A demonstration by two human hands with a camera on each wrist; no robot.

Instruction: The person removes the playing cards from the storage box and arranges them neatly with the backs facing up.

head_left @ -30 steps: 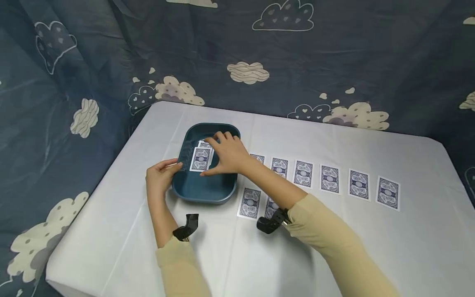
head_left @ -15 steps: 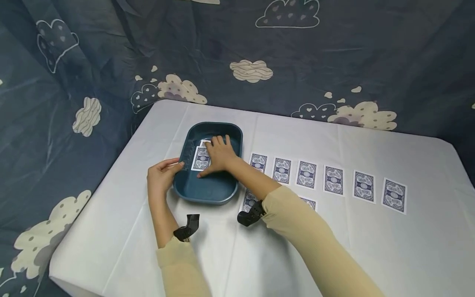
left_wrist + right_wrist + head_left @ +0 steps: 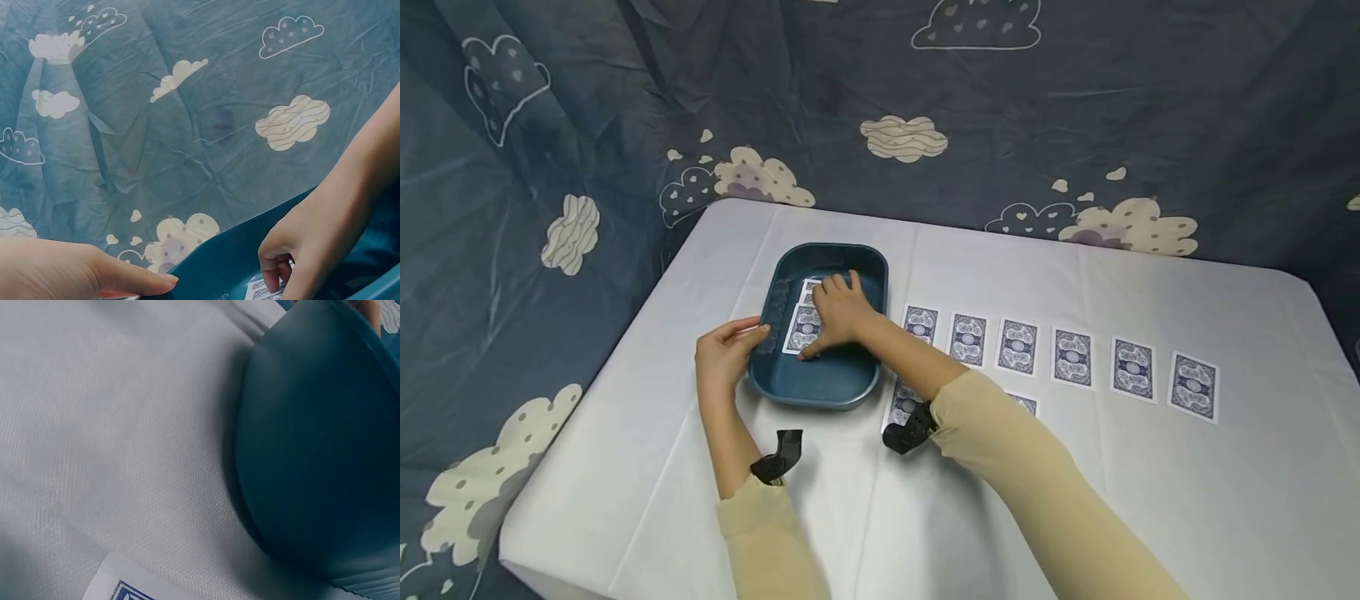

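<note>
Face-down playing cards with blue-patterned backs lie in a dark teal tray (image 3: 820, 390). The nearer playing card (image 3: 803, 330) overlaps a farther card (image 3: 808, 292). My left hand (image 3: 724, 357) pinches the tray's left rim, thumb on the inner side, as the left wrist view also shows. Reaching into the tray, my right hand (image 3: 842, 312) grips the nearer card, with thumb by its near edge and fingers bent down over its right side. That hand hides part of both cards. In the right wrist view only the tray's wall (image 3: 312, 450) and part of the left hand (image 3: 367, 311) appear.
Right of the tray, a row of face-down cards (image 3: 1018, 347) runs across the white-clothed table (image 3: 820, 517). Nearer me, another card (image 3: 901, 402) and one more (image 3: 1024, 403) show partly behind the right forearm. A dark cloud-print cloth (image 3: 790, 100) hangs behind.
My right hand has come down farther into the tray and shifted slightly left. The nearer card has slid a little toward me. My left hand stays at the rim.
</note>
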